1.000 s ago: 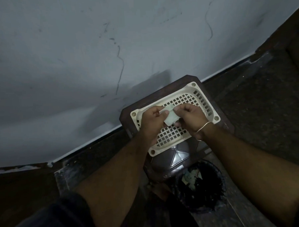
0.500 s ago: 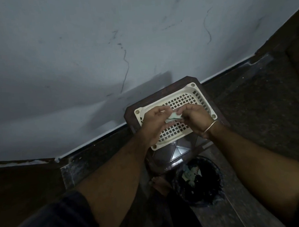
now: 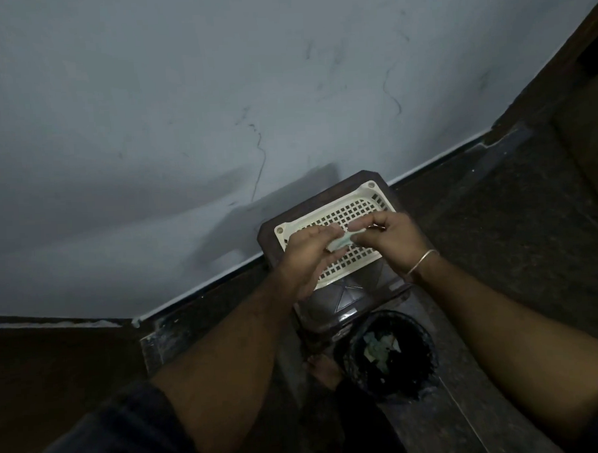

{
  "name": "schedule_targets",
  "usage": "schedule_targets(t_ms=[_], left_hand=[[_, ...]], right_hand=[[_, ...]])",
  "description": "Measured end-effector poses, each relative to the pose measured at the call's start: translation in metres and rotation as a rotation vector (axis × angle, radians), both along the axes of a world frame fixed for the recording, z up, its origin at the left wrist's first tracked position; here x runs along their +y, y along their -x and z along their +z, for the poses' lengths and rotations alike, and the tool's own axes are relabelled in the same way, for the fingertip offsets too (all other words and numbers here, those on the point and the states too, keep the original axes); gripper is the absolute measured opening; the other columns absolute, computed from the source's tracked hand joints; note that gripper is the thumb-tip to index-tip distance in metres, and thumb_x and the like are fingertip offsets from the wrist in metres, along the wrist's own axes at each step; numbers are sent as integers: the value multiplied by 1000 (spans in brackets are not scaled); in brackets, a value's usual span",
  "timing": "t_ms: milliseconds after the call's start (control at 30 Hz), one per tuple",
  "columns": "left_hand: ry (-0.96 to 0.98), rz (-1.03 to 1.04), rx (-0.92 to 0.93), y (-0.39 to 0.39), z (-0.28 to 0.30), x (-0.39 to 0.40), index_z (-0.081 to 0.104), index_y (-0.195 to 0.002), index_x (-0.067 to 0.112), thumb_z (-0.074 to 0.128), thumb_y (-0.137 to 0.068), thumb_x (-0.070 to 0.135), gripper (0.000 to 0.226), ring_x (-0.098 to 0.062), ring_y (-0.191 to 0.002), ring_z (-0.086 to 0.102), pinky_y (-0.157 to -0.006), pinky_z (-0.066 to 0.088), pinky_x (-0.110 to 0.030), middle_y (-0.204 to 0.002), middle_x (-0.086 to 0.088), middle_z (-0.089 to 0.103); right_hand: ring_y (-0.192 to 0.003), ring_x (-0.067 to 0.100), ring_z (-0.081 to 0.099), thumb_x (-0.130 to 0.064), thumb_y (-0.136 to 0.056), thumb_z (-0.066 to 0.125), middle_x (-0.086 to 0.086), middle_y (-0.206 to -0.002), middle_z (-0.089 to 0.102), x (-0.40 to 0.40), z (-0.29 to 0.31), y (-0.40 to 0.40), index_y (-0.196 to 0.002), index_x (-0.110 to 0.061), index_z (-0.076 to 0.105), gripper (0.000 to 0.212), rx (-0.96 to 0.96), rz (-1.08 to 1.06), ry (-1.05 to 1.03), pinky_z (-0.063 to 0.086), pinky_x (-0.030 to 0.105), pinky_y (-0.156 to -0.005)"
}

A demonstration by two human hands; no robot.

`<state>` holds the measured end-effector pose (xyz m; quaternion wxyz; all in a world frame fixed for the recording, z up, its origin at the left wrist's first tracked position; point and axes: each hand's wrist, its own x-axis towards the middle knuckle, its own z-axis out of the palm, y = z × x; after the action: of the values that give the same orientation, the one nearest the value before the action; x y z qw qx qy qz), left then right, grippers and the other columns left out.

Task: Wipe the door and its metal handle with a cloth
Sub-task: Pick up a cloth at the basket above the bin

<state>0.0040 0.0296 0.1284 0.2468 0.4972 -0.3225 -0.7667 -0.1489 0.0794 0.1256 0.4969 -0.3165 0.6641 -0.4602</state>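
left hand [image 3: 309, 256], right hand [image 3: 392, 242]: fingers pinch cloth [image 3: 339, 243] | above basket [image 3: 368, 192]

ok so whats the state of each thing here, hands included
left hand: closed on the cloth, above the tray
right hand: pinching the other end of the cloth
cloth: small, pale, crumpled between both hands
cream tray: flat on the stool, holds nothing that can be seen
dark stool: upright against the wall
black bin: open on the floor, scraps inside
bangle: on the right wrist
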Motion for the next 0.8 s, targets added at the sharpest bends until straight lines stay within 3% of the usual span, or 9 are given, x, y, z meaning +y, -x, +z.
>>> schedule_targets(t_ms=[133,233,333,433,500,633,800], left_hand=[[80,-69,-92,-4,25,16,63,-83,4,70,-84,-9,14,-21,-77,68,-77,61,-29,-84,-13,68],[123,-100,-150,-6,39,29,67,-88,5,73,-80,-11,19,-21,-73,67,-76,59,-31,-83,-13,69],[140,-154,-193,-8,49,52,71,-92,4,75,-79,-9,19,-18,-75,69,-75,60,-28,-87,-13,72],[154,-168,-207,-7,59,73,70,-102,-8,76,-79,-7,24,-20,-78,68,-81,58,-32,-94,-19,73],[142,-183,-180,-4,67,86,67,-106,-12,74,-81,-8,27,-13,-70,68,-74,58,-25,-89,-15,72],[99,-261,-194,4,84,105,64,-108,-11,69,-85,-7,23,-7,-62,66,-63,57,-19,-82,-9,69],[80,-264,-230,11,94,121,65,-90,1,67,-86,-8,11,-13,-65,62,-61,56,-19,-78,-11,64]], right_hand=[[-92,19,67,16,-73,70,6,-93,72,18,23,1,-81,-11,73,28,-11,37,63,55,35,-90],[-93,24,67,15,-81,62,14,-102,71,36,38,2,-91,-8,73,28,-198,57,38,57,37,-87],[-87,21,69,7,-88,61,13,-100,71,63,51,1,-100,-4,71,19,-355,89,6,60,28,-76],[-81,19,68,8,-81,69,14,-92,74,85,60,3,-95,3,72,15,-109,119,38,58,26,-77],[-82,18,66,10,-76,73,21,-94,73,98,67,4,-91,8,72,15,40,118,73,55,30,-82],[-91,28,68,14,-76,72,22,-97,72,125,79,6,-88,10,72,13,157,95,154,52,41,-92],[-114,14,64,8,-76,75,7,-120,68,163,88,7,-108,-3,73,34,391,214,274,48,27,-101]])
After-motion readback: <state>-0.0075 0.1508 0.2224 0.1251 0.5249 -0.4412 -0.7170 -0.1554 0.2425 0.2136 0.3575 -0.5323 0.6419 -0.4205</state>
